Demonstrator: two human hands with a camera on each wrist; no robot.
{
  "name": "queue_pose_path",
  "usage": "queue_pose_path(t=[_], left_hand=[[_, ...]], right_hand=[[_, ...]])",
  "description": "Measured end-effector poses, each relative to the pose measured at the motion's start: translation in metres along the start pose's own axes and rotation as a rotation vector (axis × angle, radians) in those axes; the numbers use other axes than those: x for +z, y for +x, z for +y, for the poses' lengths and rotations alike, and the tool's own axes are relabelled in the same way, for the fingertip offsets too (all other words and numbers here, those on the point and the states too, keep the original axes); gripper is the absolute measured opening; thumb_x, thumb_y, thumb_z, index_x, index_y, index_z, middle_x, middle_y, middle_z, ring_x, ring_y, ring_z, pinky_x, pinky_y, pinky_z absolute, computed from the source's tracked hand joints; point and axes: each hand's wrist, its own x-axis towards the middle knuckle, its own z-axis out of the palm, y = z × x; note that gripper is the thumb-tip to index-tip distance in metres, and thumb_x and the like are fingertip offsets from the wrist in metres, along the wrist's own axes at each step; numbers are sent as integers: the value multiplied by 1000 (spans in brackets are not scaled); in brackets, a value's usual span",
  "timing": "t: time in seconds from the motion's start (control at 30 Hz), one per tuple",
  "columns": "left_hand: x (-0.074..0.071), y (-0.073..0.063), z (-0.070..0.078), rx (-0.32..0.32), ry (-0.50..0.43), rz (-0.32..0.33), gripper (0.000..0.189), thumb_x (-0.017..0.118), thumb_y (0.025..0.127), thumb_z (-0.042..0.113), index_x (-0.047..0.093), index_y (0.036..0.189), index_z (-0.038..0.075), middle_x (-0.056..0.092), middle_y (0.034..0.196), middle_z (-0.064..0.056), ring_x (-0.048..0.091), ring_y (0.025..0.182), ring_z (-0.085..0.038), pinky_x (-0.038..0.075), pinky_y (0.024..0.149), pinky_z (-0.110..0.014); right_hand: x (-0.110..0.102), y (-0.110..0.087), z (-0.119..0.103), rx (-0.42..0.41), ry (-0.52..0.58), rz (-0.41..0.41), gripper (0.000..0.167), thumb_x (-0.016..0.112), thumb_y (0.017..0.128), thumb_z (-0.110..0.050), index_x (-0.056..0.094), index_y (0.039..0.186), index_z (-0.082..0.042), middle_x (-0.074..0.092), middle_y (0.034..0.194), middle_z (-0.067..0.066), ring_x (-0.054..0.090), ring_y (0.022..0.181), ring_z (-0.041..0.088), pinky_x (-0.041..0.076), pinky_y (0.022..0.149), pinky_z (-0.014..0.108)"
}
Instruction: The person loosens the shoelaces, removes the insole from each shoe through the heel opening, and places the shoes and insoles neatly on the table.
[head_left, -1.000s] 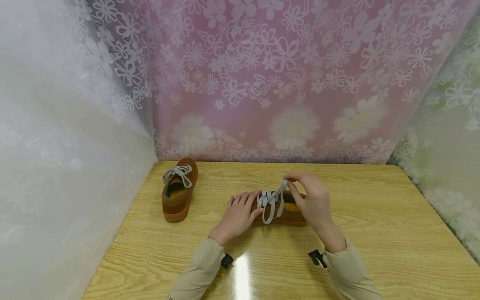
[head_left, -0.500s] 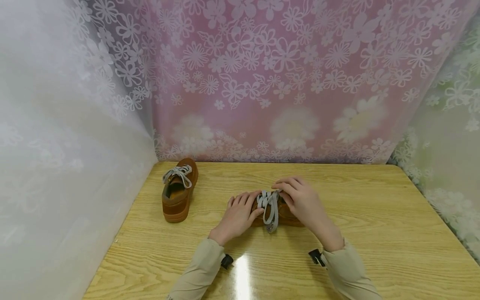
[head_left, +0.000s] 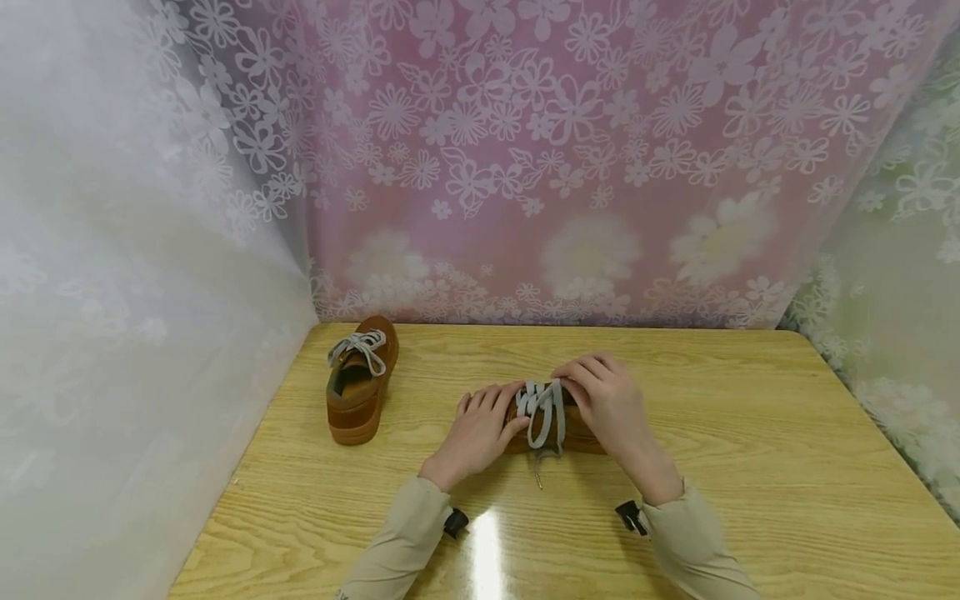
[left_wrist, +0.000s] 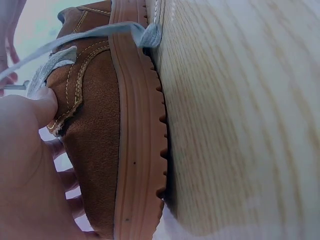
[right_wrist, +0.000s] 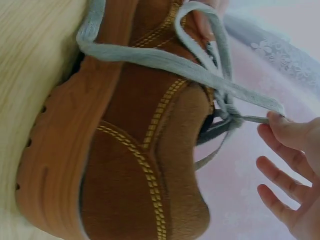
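Observation:
A brown suede shoe [head_left: 587,435] lies sideways on the table, toe to the left. My left hand [head_left: 472,435] grips its toe end, thumb on the near side by the lacing and fingers over the far side, as the left wrist view of this hand [left_wrist: 25,170] shows. My right hand [head_left: 611,408] is above the shoe's opening. In the right wrist view its thumb and index finger pinch the flat grey shoelace [right_wrist: 160,59] close to the knot [right_wrist: 231,116], the other fingers spread apart. One lace loop hangs over the near side, and a tipped lace end [head_left: 539,473] reaches the table.
A matching brown shoe [head_left: 360,410], its lace tied in a bow, stands at the table's back left. Flower-patterned sheeting [head_left: 525,167] encloses the wooden table [head_left: 750,467] at the back and both sides. A dark strap piece [head_left: 631,517] sticks out from the right cuff.
My right hand has come down and left from its raised pull to the knot, then slightly right. The lace end now drops past the shoe's near side. My left hand stays put.

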Motion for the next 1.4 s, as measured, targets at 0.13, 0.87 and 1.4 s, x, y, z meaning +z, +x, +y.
queue_pose_path(t=[0.13,0.87,1.4], left_hand=[[0,0,0,4,6,8,61,33,107,54,25,161,27,41,156,-7,36,145,-31,25,117,-62],[-2,0,0,19,-7,7,61,35,107,52,25,161,26,41,155,-8,37,144,-31,27,116,-61],[-3,0,1,18,-5,0,61,34,108,52,26,161,25,41,156,-8,37,144,-32,27,117,-61]], right_hand=[[-8,4,-4,21,8,53,16,79,85,-1,76,98,-10,73,90,7,65,88,28,55,80,45],[-27,11,-9,-8,151,30,26,73,89,6,76,107,-12,74,97,4,63,92,25,54,75,41],[4,-4,7,-50,18,-144,20,83,83,-5,76,101,-11,72,106,5,64,104,29,53,93,45]])
